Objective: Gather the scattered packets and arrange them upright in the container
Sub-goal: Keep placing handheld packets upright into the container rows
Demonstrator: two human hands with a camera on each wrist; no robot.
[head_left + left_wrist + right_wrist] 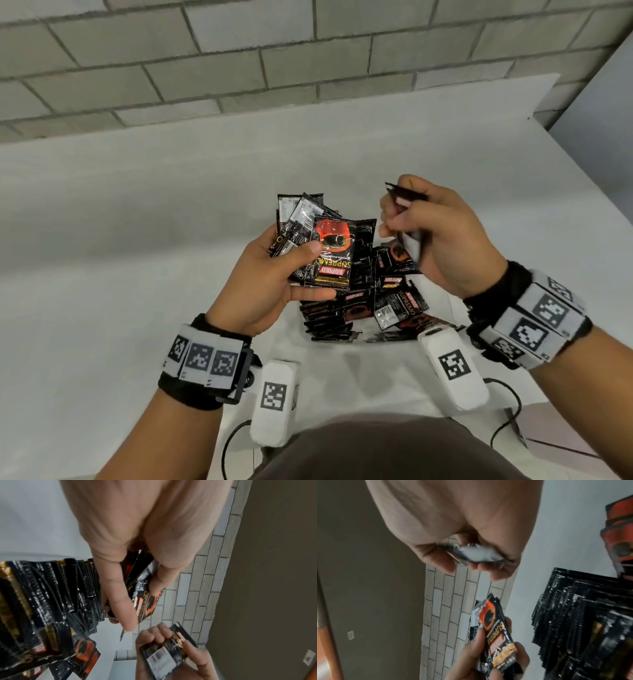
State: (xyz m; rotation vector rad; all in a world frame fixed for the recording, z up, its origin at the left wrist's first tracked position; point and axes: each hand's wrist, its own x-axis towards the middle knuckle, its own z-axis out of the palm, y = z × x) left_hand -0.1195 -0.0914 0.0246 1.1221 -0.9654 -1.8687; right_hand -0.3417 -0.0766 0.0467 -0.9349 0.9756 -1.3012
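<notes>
My left hand (274,274) grips a fanned bunch of black and red Kopiko packets (329,246), thumb on the front one; the same bunch of packets (145,588) shows in the left wrist view. My right hand (431,233) pinches a single black packet (407,195) just to the right of the bunch, also seen as the packet (477,555) between its fingers. Below both hands a clear container (448,308) holds several packets (329,322) standing on edge at its left, with loose packets (400,301) heaped at its right.
A white table (137,240) runs back to a grey block wall (239,68). The table's right edge (582,164) lies close to my right hand. Two white tagged units (274,401) with black cables sit near the front edge.
</notes>
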